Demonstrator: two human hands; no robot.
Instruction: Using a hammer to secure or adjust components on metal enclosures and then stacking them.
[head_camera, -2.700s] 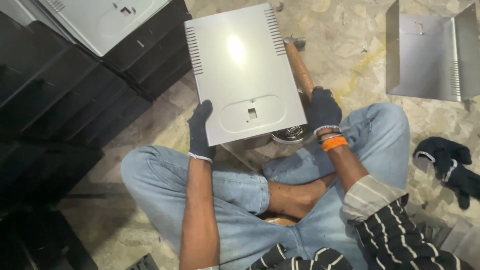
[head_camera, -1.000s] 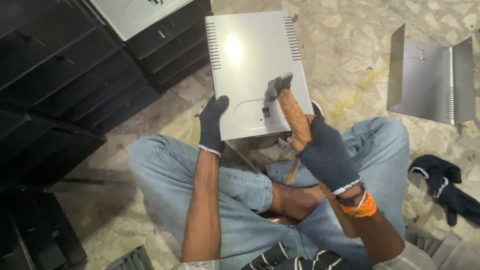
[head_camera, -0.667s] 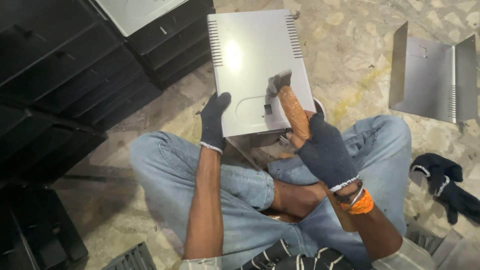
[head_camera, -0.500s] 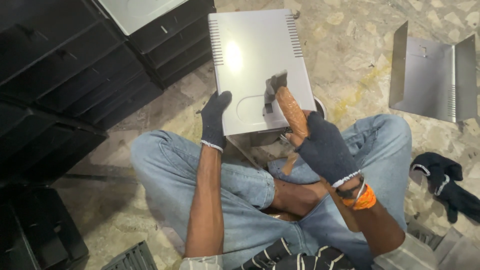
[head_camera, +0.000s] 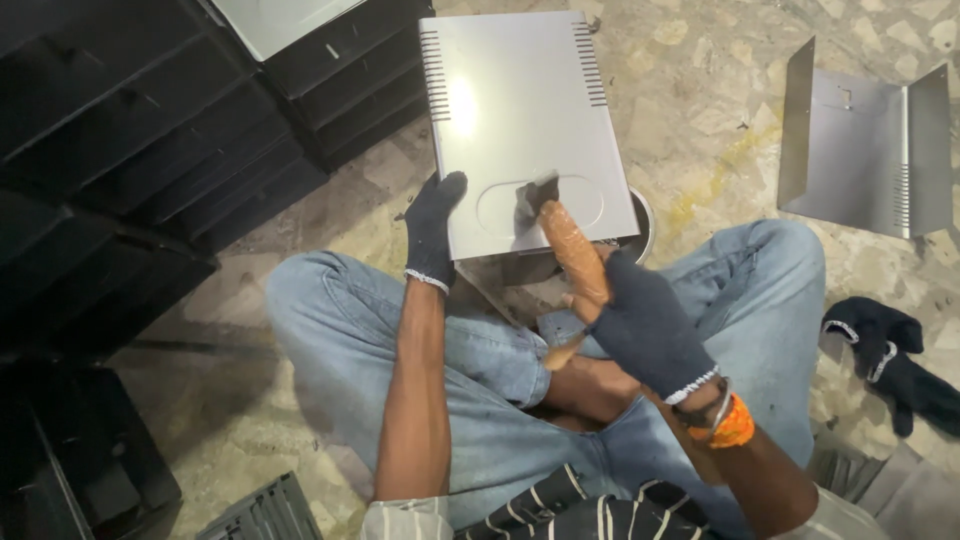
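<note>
Tapping a grey metal cover panel (head_camera: 525, 130) propped over the lap, floor job

Right hand (head_camera: 648, 330) has its grip wrapped round a wooden-handled hammer (head_camera: 570, 250), head on the panel's oval recess; keep strikes short and flat. Left hand (head_camera: 435, 230) lies open, bracing the edge. No labels showing; black crates (head_camera: 130, 150) left, a bent grey panel (head_camera: 865, 150) and dark gloves (head_camera: 890, 355) right.

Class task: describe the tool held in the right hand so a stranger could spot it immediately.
Find the silver vented metal panel on the floor before the seated person's crossed legs. At its near edge, the gloved right hand holds a wooden-handled brush, the only orange-brown thing against the grey metal.
</note>
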